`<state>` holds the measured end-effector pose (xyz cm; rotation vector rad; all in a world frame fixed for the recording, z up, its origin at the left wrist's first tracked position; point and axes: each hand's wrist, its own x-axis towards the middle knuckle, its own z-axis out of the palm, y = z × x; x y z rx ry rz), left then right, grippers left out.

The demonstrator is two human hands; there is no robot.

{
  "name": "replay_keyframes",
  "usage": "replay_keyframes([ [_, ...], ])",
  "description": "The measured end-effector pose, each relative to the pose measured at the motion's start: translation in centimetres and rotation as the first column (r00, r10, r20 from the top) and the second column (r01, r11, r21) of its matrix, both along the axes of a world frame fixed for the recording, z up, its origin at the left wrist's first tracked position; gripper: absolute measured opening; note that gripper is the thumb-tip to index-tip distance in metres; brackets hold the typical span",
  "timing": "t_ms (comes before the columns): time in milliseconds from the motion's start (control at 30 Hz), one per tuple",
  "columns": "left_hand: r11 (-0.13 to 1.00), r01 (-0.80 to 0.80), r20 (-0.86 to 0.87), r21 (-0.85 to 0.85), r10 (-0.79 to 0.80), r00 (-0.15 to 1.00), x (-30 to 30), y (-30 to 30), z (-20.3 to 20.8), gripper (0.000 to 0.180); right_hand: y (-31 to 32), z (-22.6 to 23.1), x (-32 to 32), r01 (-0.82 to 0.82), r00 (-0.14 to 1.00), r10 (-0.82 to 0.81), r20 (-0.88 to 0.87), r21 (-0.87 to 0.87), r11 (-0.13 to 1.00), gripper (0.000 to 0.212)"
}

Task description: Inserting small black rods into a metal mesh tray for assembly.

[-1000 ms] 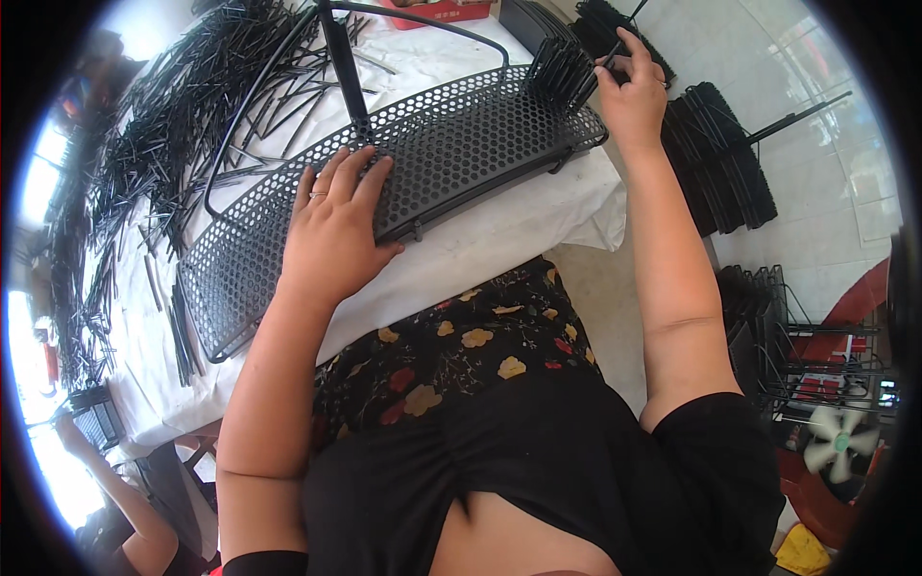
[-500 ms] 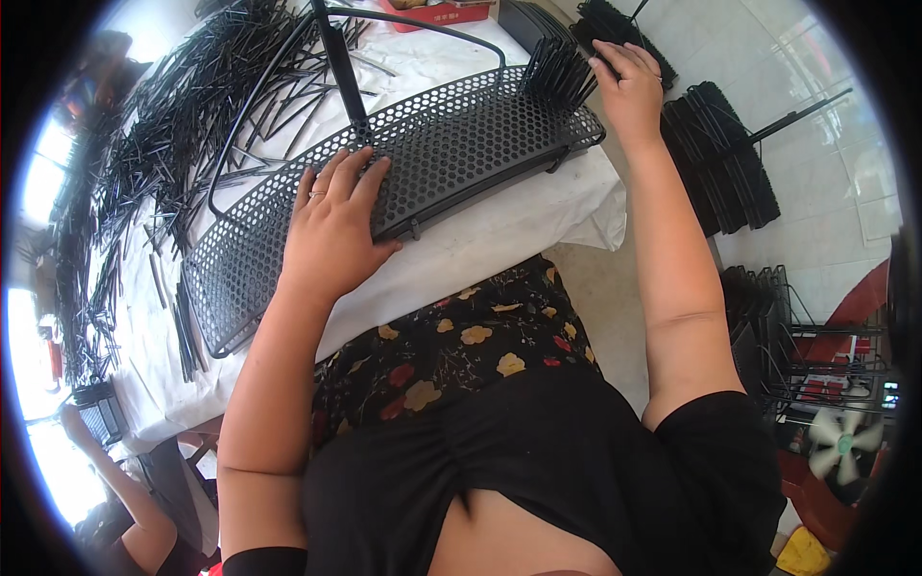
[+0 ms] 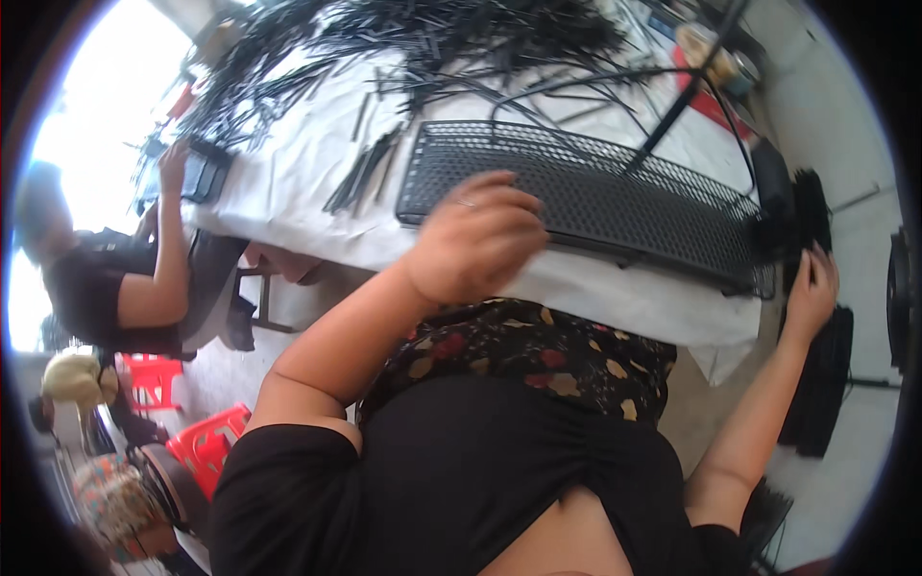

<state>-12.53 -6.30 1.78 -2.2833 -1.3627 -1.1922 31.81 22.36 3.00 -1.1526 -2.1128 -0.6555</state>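
A long black perforated metal panel [image 3: 576,192] with a bent wire frame [image 3: 663,125] lies across the white-covered table. My left hand [image 3: 480,235] is over its near edge by the left half. That hand is blurred, its fingers loosely curled, and I cannot make out anything in it. Beyond the panel's right end is my right hand [image 3: 814,293], fingers stretched upward and apart, close to a dark bundle of upright strips [image 3: 768,235] standing on that end. Whether the fingertips touch the bundle is unclear.
Heaped black strips [image 3: 461,48] cover the table's far side, with a smaller bunch [image 3: 363,173] left of the panel. Black stacks [image 3: 816,384] stand at the right. A co-worker [image 3: 125,278] sits at the left, near red stools [image 3: 211,432]. A red box [image 3: 725,106] is at the far right.
The view has swung left, bringing the co-worker and stools further in. My left hand has lifted off the panel and its fingers have curled. My right hand stays near the panel's right end.
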Motion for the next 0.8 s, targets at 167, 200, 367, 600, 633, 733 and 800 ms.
replay_keyframes([
  [167, 0.468, -0.859, 0.036, -0.208, 0.881, 0.472, -12.7, -6.7, -3.3, 0.047, -3.8, -1.1, -2.2, -0.092, 0.979, 0.1, -0.177, 0.054, 0.994, 0.012],
  [200, 0.277, -0.894, -0.122, -0.352, 0.933, 0.337, -13.9, -6.9, -4.5, 0.07, -4.2, -1.6, -2.0, -0.117, 0.967, 0.123, -0.221, 0.038, 0.992, 0.012],
  [367, -0.214, -0.685, -0.513, -0.696, 0.816, 0.267, -15.5, -5.1, -4.8, 0.127, -5.7, -4.4, -4.0, -0.147, 0.935, 0.116, -0.334, -0.071, 0.987, 0.021],
  [600, -0.134, -0.702, -0.463, -0.7, 0.833, 0.302, -16.5, -1.5, -7.1, 0.048, -6.8, -5.3, -3.6, -0.131, 0.897, 0.028, -0.441, -0.205, 0.97, 0.015],
  [633, -0.119, -0.66, -0.421, -0.741, 0.849, 0.319, -16.9, -1.2, -6.9, 0.039, -6.7, -5.9, -2.8, -0.16, 0.892, 0.026, -0.451, -0.263, 0.951, 0.012],
  [733, -0.116, -0.608, -0.43, -0.785, 0.81, 0.399, -16.2, -0.9, -7.1, 0.032, -6.9, -7.4, -2.8, -0.199, 0.829, 0.03, -0.558, -0.246, 0.949, 0.011],
  [800, -0.058, -0.715, -0.516, -0.697, 0.732, 0.445, -15.4, -1.4, -7.7, 0.033, -7.9, -7.2, -3.7, -0.169, 0.806, 0.02, -0.592, -0.199, 0.965, 0.023],
])
